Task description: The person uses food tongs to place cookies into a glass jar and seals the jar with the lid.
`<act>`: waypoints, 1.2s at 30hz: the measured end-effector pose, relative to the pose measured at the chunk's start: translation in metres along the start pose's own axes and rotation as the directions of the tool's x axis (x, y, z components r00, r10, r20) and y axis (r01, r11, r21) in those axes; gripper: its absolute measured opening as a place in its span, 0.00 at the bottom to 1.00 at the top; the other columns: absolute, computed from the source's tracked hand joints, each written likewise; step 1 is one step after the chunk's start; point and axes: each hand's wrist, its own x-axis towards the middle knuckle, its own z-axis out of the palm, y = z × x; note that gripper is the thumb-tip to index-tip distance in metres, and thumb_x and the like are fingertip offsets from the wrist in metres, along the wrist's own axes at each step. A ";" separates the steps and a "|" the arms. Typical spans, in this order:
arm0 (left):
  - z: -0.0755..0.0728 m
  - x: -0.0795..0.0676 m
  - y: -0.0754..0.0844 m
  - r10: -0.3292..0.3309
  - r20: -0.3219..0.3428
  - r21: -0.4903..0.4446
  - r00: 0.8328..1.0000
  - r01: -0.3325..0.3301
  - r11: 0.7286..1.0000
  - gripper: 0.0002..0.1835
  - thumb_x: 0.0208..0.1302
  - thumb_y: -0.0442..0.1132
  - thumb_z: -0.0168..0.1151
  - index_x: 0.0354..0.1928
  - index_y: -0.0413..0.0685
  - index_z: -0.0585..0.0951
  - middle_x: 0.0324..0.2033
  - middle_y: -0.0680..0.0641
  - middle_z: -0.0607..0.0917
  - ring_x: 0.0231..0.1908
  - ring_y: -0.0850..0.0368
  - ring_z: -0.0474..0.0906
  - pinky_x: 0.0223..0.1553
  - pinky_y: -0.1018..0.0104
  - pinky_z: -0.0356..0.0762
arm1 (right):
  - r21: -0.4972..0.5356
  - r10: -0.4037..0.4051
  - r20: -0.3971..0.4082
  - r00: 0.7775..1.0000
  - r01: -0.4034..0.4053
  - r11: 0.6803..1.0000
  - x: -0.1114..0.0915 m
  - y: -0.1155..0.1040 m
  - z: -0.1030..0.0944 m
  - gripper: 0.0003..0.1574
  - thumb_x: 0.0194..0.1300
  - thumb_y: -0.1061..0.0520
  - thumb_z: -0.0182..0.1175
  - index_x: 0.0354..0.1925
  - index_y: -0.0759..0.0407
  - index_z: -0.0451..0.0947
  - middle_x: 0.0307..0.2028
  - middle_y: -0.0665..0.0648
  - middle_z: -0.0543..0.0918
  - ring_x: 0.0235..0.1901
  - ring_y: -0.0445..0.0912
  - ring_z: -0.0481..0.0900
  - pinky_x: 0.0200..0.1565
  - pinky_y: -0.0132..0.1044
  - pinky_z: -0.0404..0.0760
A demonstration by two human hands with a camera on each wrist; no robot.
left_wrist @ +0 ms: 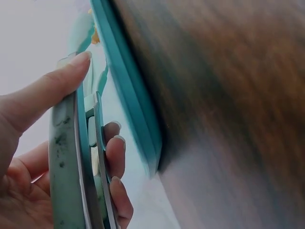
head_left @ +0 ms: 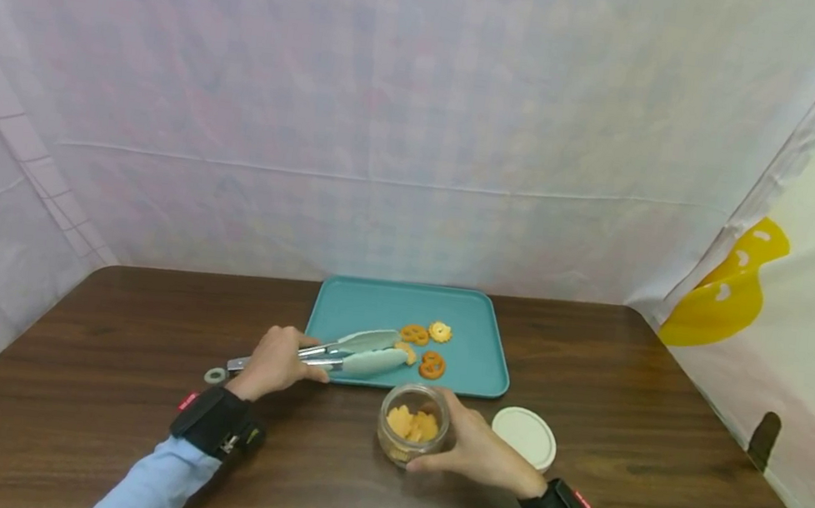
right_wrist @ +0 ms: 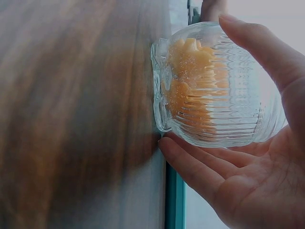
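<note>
Left hand (head_left: 279, 363) gripping tongs (head_left: 371, 360) over teal tray (head_left: 474, 358), right hand (head_left: 470, 444) holding glass cracker jar (head_left: 396, 450) beside tray's near edge

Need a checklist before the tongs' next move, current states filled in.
1. Left grip secure on the tongs: ok, thumb and fingers around the handles.
2. Right grip on the jar: ok, thumb and fingers on opposite sides.
3. Jar mouth uncovered: ok, the lid lies off to the right on the table.
4. Cracker firmly pinched: cannot tell; it shows at the tongs' tips, but contact on both sides isn't clear.
5. Tips clear of other snacks: not ok, a pretzel lies right beside one tip.
</note>
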 end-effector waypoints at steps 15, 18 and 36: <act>-0.016 -0.008 -0.001 -0.002 0.037 -0.114 0.999 0.006 0.993 0.31 0.37 0.45 0.72 0.46 0.35 0.79 0.23 0.37 0.85 0.16 0.60 0.56 0.19 0.67 0.55 | 0.005 -0.004 0.007 1.000 0.004 1.000 0.001 0.001 -0.001 0.54 0.42 0.40 0.67 0.63 0.54 0.54 0.54 0.61 0.75 0.51 0.52 0.72 0.51 0.54 0.71; -0.019 -0.011 -0.001 0.032 0.037 -0.136 0.999 -0.026 0.990 0.30 0.39 0.45 0.71 0.46 0.36 0.79 0.15 0.43 0.80 0.15 0.60 0.52 0.20 0.66 0.53 | -0.002 -0.008 0.006 1.000 0.008 1.000 0.001 0.001 -0.001 0.54 0.42 0.40 0.67 0.63 0.53 0.54 0.53 0.61 0.75 0.51 0.51 0.72 0.51 0.54 0.71; -0.027 -0.022 -0.004 0.243 0.007 -0.243 0.970 -0.234 0.941 0.32 0.41 0.52 0.68 0.48 0.40 0.79 0.34 0.37 0.86 0.17 0.65 0.63 0.23 0.64 0.63 | -0.008 -0.025 -0.007 1.000 0.025 1.000 0.001 -0.001 0.000 0.54 0.41 0.38 0.67 0.62 0.49 0.55 0.55 0.59 0.74 0.52 0.51 0.72 0.51 0.54 0.71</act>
